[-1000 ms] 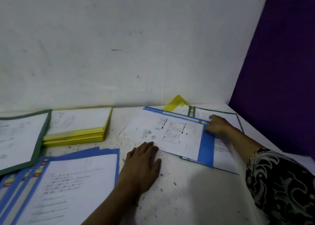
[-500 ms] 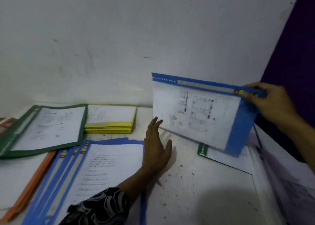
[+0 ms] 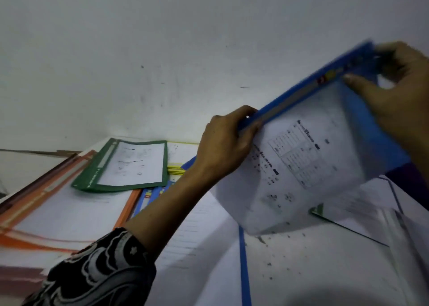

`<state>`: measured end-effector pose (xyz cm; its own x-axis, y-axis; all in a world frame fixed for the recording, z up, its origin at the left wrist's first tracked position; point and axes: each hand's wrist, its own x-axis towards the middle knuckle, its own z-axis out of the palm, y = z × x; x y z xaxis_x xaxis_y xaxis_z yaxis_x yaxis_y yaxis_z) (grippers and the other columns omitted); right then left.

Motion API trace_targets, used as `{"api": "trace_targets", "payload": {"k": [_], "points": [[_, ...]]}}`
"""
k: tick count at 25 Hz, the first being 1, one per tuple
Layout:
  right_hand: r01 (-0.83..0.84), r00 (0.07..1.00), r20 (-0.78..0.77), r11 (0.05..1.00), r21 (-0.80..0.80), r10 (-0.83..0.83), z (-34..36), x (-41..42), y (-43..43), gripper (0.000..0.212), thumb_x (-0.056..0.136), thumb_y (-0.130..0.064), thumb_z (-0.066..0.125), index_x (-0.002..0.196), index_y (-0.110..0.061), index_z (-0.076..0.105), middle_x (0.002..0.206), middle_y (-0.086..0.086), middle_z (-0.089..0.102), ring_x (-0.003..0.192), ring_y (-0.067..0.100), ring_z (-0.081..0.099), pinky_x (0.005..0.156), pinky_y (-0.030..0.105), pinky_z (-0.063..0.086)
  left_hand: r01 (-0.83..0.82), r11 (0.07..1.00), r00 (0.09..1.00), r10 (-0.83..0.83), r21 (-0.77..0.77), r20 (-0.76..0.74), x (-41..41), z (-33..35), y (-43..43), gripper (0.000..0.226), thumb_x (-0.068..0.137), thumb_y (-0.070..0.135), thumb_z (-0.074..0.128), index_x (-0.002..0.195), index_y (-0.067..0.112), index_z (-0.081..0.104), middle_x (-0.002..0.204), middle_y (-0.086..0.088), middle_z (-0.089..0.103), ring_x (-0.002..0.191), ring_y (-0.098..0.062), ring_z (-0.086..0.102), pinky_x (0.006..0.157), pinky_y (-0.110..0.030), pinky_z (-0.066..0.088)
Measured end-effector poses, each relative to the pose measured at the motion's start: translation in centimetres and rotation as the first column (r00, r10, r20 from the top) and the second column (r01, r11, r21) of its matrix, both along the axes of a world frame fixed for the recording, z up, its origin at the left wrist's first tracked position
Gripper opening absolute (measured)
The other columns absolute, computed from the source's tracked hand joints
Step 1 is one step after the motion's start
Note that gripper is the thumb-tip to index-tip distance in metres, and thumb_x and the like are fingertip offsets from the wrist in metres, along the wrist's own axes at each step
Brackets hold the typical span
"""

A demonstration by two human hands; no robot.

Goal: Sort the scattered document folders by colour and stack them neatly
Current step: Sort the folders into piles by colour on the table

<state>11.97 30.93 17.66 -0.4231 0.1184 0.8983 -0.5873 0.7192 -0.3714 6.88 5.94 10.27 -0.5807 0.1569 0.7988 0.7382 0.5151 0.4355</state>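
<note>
I hold a blue folder (image 3: 376,138) with a printed sheet in the air over the table, tilted. My left hand (image 3: 225,143) grips the left end of its top strip and my right hand (image 3: 399,96) grips the right end. Under it lies the blue stack (image 3: 209,247) with a white page on top. A green folder (image 3: 125,166) lies further left, partly over the orange folders (image 3: 58,215). The yellow stack (image 3: 176,168) peeks out behind my left wrist. Another green folder (image 3: 318,210) shows its corner under the raised sheet.
A white wall (image 3: 162,62) rises right behind the table. The speckled white tabletop (image 3: 301,266) shows at the lower right. Loose white sheets (image 3: 406,236) lie at the right edge. A dark brown folder edge (image 3: 34,185) runs along the far left.
My left hand left the table and took the blue folder's left end. The folder has risen and tilted, and the view has swung left and closer.
</note>
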Motion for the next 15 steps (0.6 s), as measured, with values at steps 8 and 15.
{"api": "trace_targets", "payload": {"k": [8, 15], "points": [[-0.058, 0.518, 0.515, 0.628, -0.776, 0.683, -13.4, -1.7, -8.1, 0.04, 0.093, -0.011, 0.061, 0.132, -0.006, 0.056, 0.118, 0.015, 0.068, 0.092, 0.027, 0.069, 0.077, 0.037, 0.06, -0.163, 0.957, 0.794, -0.019, 0.241, 0.608, 2.8, -5.9, -8.2, 0.03, 0.098, 0.033, 0.053, 0.124, 0.018, 0.052, 0.114, -0.004, 0.067, 0.093, -0.015, 0.063, 0.078, -0.031, 0.053], [0.181, 0.484, 0.869, 0.959, -0.218, 0.106, -24.1, -0.9, -10.4, 0.028, 0.089, -0.013, 0.063, 0.117, -0.015, 0.062, 0.103, 0.002, 0.065, 0.085, 0.018, 0.059, 0.069, 0.028, 0.043, 0.015, 0.762, 0.446, 0.574, -0.647, 0.687, 3.8, -11.0, -14.3, 0.053, 0.098, 0.042, 0.051, 0.131, 0.001, 0.05, 0.145, -0.016, 0.046, 0.125, -0.025, 0.051, 0.098, -0.032, 0.041]]}}
